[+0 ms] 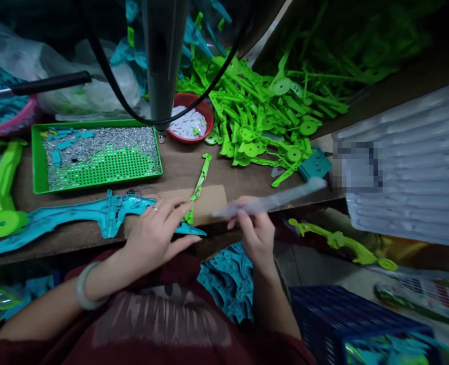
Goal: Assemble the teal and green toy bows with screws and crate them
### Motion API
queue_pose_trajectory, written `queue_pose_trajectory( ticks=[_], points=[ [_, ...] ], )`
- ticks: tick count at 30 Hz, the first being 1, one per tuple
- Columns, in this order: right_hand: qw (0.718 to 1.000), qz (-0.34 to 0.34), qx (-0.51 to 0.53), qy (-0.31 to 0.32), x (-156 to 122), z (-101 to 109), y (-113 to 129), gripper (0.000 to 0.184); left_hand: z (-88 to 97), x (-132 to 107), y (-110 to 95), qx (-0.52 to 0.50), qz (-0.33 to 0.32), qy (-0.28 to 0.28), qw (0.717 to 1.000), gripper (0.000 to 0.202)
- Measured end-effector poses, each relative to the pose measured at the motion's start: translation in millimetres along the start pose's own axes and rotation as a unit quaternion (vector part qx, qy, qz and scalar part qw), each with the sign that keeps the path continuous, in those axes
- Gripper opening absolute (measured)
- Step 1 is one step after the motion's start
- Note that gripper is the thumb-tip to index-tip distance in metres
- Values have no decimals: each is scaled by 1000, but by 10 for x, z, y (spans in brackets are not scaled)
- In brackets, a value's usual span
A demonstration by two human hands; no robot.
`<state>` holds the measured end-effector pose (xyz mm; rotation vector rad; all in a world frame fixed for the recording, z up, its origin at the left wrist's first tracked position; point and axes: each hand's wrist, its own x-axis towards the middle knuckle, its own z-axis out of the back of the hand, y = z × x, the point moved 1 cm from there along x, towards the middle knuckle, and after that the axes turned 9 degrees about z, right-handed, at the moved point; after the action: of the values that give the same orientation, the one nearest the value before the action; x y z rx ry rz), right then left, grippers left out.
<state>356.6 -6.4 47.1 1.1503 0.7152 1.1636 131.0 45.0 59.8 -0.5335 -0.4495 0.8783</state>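
My left hand (158, 220) lies over a blue plastic half-shell (65, 220), which is bow-shaped with thin wires inside. Its fingers are stretched out, the thumb spread away, and the fingertips reach the lower end of a slim green plastic arm (200, 180). Between the thumb and fingers of my right hand (258, 235) is a whitish translucent strip (285, 196), blurred by motion and pointing to the right. A piece of brown cardboard (213, 200) lies under the green arm, between both hands.
A green tray (38, 172) holds many small screws and several blue bits. Behind stand a grey post (163, 66), a red bowl (209, 119) of white pieces and a heap of green parts (255, 111). Translucent ribbed sheets (410, 167) hang right, above a blue crate (323, 309).
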Motion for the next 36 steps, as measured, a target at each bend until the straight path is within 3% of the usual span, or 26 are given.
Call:
queue_pose_trajectory(
  ticks=[3,7,12,17,32,34,36],
  points=[
    [996,-78,36,-11,149,-46,-123,24,-27,-24,219,84,-34,30,995,59],
    [965,-176,192,40,232,-298,-138,34,-170,-82,388,67,-60,36,995,49],
    [945,-233,202,110,337,-523,-206,39,-247,-104,423,23,-51,7,998,47],
    [929,-269,202,152,387,-478,-293,42,-230,-66,425,25,-53,29,998,43],
    [946,-251,91,186,368,-512,-259,39,-245,-46,408,76,-104,37,991,43],
    [968,-208,26,140,342,-500,-256,43,-254,-52,419,78,-108,36,990,43],
    [987,-115,-68,88,327,-483,-235,55,-260,-55,428,80,-113,36,990,42]
  ],
)
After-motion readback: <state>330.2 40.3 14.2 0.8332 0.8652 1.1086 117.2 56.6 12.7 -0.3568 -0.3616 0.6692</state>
